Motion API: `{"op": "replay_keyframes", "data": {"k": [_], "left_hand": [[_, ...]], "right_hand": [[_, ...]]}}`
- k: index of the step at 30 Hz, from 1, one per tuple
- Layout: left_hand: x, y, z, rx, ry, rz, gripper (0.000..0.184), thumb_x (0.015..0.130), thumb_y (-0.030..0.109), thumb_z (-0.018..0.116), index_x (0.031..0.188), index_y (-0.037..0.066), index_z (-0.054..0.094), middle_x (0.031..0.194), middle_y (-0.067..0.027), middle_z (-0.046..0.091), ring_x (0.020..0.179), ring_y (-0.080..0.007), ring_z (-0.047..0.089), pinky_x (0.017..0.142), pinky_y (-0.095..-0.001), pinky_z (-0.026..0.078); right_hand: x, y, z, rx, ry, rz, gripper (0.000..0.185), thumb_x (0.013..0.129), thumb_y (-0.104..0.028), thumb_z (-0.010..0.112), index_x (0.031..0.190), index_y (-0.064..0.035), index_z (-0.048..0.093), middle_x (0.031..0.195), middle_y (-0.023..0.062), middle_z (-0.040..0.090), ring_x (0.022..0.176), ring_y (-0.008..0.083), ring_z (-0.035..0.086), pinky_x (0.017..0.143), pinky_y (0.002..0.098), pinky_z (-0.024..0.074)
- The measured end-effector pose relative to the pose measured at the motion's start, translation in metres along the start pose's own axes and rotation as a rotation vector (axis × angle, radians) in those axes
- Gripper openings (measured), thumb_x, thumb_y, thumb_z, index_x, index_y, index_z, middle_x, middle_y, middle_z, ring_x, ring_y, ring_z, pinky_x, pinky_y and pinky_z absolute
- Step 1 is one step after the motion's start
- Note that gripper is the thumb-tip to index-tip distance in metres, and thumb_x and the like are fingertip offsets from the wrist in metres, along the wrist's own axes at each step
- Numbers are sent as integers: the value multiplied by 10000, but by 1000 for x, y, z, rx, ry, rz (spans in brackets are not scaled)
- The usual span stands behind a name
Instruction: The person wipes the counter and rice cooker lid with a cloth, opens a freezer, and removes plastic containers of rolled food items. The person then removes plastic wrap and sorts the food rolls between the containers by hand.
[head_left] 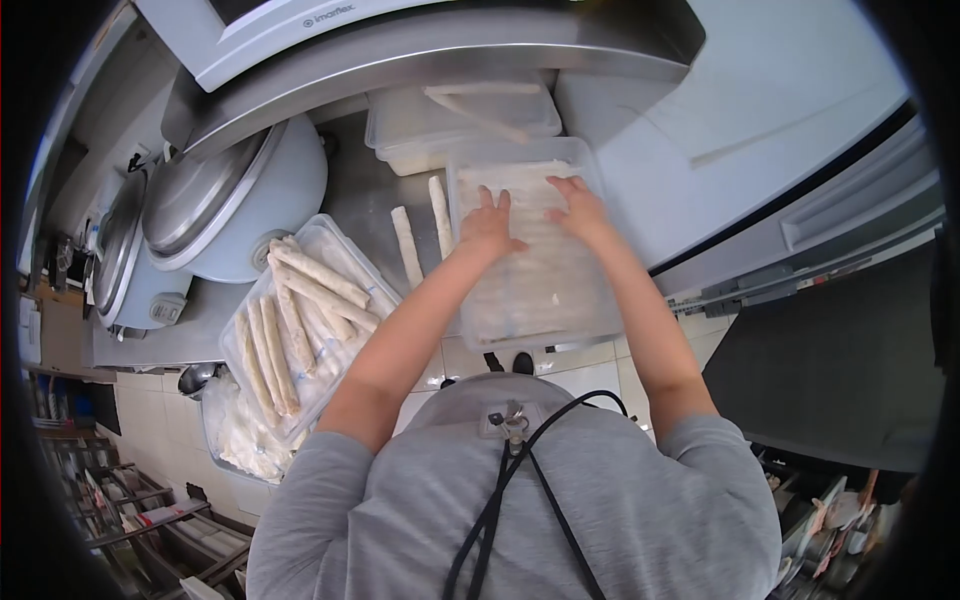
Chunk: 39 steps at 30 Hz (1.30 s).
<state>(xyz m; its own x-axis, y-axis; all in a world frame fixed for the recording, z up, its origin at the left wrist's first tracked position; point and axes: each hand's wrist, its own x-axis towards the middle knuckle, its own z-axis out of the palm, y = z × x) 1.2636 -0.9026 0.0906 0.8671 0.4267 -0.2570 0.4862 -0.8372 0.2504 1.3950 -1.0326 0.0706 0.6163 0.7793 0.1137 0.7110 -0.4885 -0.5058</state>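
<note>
My left hand (490,226) lies with spread fingers over the left part of a clear plastic container (535,310). Pale rolls (540,240) lie side by side inside it, blurred through a translucent surface. My right hand (578,210) rests near its upper right part, thumb and fingers apart. Neither hand grips anything. Two loose pale sticks (405,248) lie on the steel counter just left of the container. Further left, a tray (325,232) holds several floury sticks (318,275), some piled crosswise.
Two large rice cookers (225,200) stand at the left. Behind the container is another lidded box (400,155) under a steel shelf (430,62). A tub of white flour-like material (240,440) sits below the tray. A white surface (640,160) is at the right.
</note>
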Motion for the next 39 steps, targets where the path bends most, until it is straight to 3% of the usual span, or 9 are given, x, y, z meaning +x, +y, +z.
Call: {"op": "replay_keyframes", "data": {"k": [5, 9, 14, 17, 21, 26, 33, 37, 39], "left_hand": [[-33, -2, 30, 144, -228, 76, 1185, 474, 465, 803, 1366, 46, 144, 1357, -338, 94, 1021, -359, 531, 828, -346, 469], [-42, 3, 22, 153, -264, 54, 1211, 452, 427, 824, 1359, 18, 133, 1337, -377, 71, 1003, -372, 539, 826, -360, 470], [-47, 8, 27, 168, -218, 95, 1123, 466, 372, 835, 1314, -14, 206, 1324, -387, 106, 973, -376, 550, 829, -364, 468], [-52, 7, 38, 198, -317, 72, 1078, 471, 354, 836, 1286, -28, 242, 1313, -392, 139, 972, -375, 548, 833, -368, 466], [-68, 13, 22, 170, -191, 68, 933, 516, 314, 819, 1240, -9, 326, 1292, -314, 273, 973, -365, 536, 832, -385, 465], [-66, 15, 47, 61, -62, 258, 751, 545, 240, 798, 1138, -16, 416, 1120, -175, 400, 996, -314, 498, 768, -347, 497], [-70, 17, 66, 122, -63, 256, 664, 561, 243, 777, 1091, 15, 448, 1094, -146, 405, 1027, -320, 441, 753, -358, 497], [-75, 14, 67, 36, -75, 258, 585, 625, 205, 733, 1127, 65, 466, 1122, -152, 418, 1033, -350, 438, 778, -413, 475], [-80, 7, 81, 15, 92, 332, 509, 629, 172, 718, 1065, 43, 489, 1029, -147, 470, 978, -328, 473, 732, -396, 483]], "right_hand": [[-70, -31, -13, -291, -510, 25, 742, 597, -205, 758, 1254, -157, 416, 1203, 150, 430, 1089, 330, 461, 886, 391, 410], [-67, -19, -2, -295, -459, 22, 742, 577, -215, 766, 1240, -158, 437, 1176, 147, 447, 1073, 337, 464, 885, 394, 410], [-28, -21, -6, -194, 73, -13, 623, 613, -216, 740, 1172, -107, 488, 1167, 148, 455, 1042, 350, 475, 845, 405, 440], [-10, 3, 16, -431, -222, 6, 510, 665, -207, 698, 1121, -78, 512, 1138, 146, 485, 1032, 320, 487, 812, 395, 455], [28, -1, 8, -359, -257, 106, 461, 685, -236, 681, 1094, -89, 527, 1114, 130, 508, 1067, 290, 467, 822, 392, 452], [59, -1, 19, -325, 91, -48, 478, 672, -291, 691, 1080, -99, 534, 1054, 120, 558, 1049, 295, 490, 884, 454, 380], [67, 8, 15, -669, -185, 165, 541, 664, -332, 692, 1155, -164, 540, 1175, 61, 531, 1039, 253, 498, 873, 493, 338], [19, 1, 2, -61, -228, -141, 297, 662, -238, 674, 958, -229, 657, 995, 15, 593, 980, 219, 522, 874, 436, 291], [-29, -14, -3, -175, -420, -254, 288, 665, -182, 654, 948, -232, 655, 887, 31, 570, 952, 228, 520, 883, 430, 285]]}}
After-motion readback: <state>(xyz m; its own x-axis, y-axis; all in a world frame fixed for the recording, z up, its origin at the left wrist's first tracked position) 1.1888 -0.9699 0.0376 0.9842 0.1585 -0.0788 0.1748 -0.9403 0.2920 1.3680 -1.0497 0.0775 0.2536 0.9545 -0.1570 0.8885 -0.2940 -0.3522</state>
